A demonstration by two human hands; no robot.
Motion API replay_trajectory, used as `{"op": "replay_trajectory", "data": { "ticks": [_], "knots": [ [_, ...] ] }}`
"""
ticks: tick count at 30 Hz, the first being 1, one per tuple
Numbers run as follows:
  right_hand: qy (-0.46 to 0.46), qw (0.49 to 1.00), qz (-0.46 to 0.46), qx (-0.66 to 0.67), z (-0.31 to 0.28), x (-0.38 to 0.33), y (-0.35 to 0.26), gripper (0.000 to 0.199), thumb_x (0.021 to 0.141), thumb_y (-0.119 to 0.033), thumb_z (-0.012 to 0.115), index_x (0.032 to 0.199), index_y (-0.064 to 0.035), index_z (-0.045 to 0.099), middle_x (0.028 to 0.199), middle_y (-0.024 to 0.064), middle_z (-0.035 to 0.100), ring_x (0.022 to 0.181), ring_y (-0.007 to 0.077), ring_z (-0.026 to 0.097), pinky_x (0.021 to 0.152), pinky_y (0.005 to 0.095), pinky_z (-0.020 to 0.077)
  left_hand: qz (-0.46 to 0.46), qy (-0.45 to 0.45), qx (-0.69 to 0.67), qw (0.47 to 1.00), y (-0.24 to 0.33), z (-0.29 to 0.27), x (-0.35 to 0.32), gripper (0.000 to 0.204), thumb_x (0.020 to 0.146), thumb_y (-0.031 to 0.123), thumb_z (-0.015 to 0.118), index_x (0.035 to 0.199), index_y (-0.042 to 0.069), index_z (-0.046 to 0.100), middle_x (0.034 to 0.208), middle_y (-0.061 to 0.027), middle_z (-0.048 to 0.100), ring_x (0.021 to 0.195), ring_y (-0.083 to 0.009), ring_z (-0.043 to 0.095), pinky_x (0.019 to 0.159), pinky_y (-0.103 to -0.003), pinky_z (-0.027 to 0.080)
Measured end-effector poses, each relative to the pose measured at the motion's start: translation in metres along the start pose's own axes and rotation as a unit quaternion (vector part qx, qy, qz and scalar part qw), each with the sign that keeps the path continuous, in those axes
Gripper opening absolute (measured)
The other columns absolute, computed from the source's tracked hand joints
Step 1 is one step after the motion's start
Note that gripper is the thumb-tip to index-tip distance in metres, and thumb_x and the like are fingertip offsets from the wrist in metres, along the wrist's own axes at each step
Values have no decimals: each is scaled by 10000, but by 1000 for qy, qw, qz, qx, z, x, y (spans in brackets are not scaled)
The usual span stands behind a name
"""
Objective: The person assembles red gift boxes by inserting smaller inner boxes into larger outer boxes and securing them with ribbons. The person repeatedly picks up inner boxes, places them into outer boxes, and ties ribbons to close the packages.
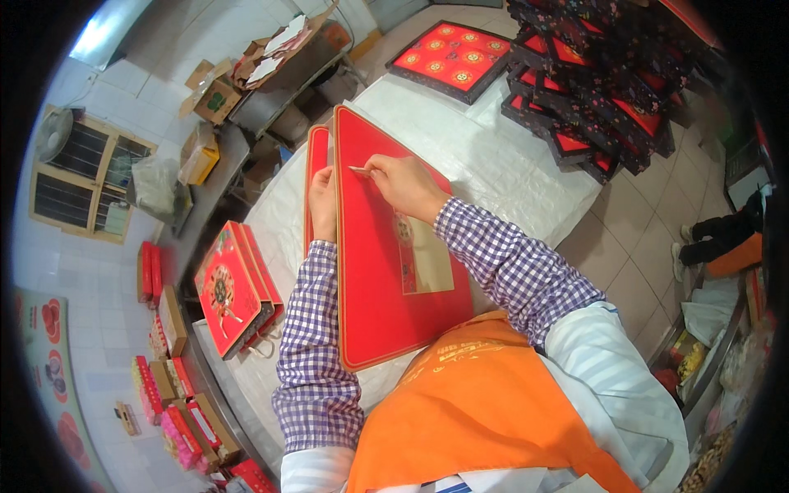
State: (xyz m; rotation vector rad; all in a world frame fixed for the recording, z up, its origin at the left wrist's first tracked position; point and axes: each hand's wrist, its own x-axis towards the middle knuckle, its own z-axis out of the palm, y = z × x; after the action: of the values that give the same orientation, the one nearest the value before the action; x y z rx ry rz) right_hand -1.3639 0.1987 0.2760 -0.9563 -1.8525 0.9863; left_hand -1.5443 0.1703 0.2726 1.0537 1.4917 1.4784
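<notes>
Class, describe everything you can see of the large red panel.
The red panel is flat and stiff-looking, like board, with rounded corners and gold edging. Its face bears a pale rectangle with an ornate motif at its edge. It stands tilted before the apron. The left hand is beside its left edge; the right hand, pinching a strip, is over its upper face; contact is unclear.

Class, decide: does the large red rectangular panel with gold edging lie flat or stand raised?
Raised: the panel partly covers the purple-and-white checked left sleeve, so it isn't flat on the white-sheeted table.
</notes>
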Motion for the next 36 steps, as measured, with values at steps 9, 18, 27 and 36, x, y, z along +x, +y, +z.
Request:
{"op": "replay_trajectory", "data": {
  "ticks": [9,18,27,36],
  "knots": [
    [-15,999,-29,-7,5,-4,9,194,925,-162,533,1005,-33,654,777,192,656,734,343,659,646,405,505,41,-7,62,997,4,-4,-3,213,960,201,603,1021,-4,599,888,-36,649,774,-74,598,681,-216,505],
    [-33,995,29,92,-45,-73,-1,215,946,-87,462,1096,-26,603,850,148,633,735,255,632,656,363,493,-93,-162,165,969,100,2,-105,287,928,154,619,1110,-67,596,954,-89,670,841,-114,613,744,-271,506],
    [-302,926,-94,206,-149,-138,-62,358,809,100,448,1050,-23,682,936,122,681,840,229,670,750,294,535,-57,-102,378,918,91,-25,-159,170,882,98,623,835,-56,571,607,-68,466,589,-93,433,521,-314,382],
    [-126,935,-317,97,-162,-137,-111,198,759,-60,735,957,-51,742,770,93,689,605,228,635,520,320,478,33,-59,379,923,87,-33,-169,195,863,94,633,790,-50,522,608,-100,375,591,-110,368,518,-326,338]
  ]
}}
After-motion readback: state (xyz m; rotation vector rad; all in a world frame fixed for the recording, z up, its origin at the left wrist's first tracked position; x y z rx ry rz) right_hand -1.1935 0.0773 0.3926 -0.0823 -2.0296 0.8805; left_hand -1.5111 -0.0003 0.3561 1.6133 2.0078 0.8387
